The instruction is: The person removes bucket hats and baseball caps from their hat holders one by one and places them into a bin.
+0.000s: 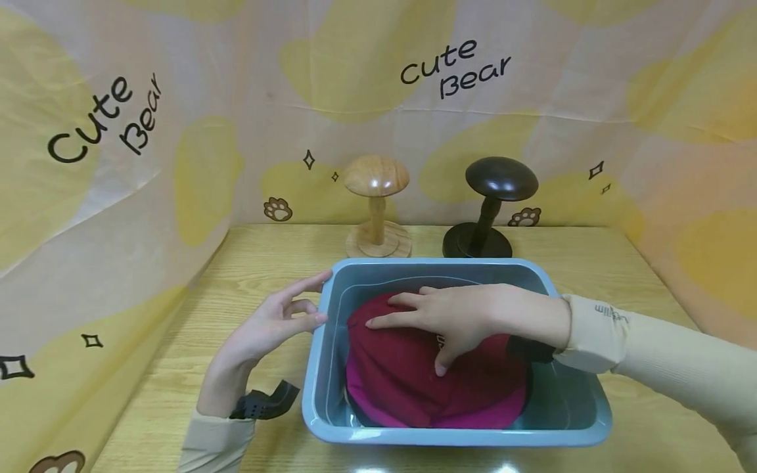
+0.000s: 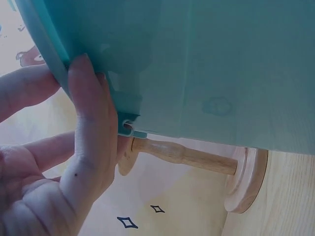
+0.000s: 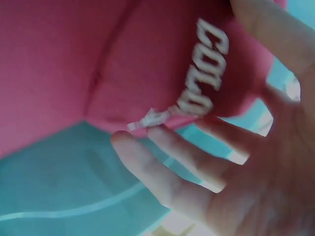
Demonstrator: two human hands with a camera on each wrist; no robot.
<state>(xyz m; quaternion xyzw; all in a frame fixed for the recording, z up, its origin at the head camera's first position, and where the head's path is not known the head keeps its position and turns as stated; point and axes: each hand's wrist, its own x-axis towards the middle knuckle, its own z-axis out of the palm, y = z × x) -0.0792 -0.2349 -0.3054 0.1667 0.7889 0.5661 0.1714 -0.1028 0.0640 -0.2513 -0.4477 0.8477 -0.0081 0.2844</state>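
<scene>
A blue plastic tub (image 1: 460, 436) stands on the table with a dark red cap (image 1: 390, 368) inside it. Below that cap shows a magenta one (image 1: 378, 407). White raised letters (image 3: 209, 61) run across the red fabric in the right wrist view. My right hand (image 1: 458, 315) reaches over the red cap from the right, fingers spread and fairly straight, fingertips right at its edge. At the tub's left side, my left hand (image 1: 275, 322) holds the rim; the left wrist view has the thumb and a finger (image 2: 91, 98) pinching the edge.
Behind the tub stand a light wooden hat stand (image 1: 376, 203) and a black one (image 1: 491, 207), both with rounded tops. A patterned cloth (image 1: 355, 79) hangs round the back and sides of the wooden table (image 1: 266, 263).
</scene>
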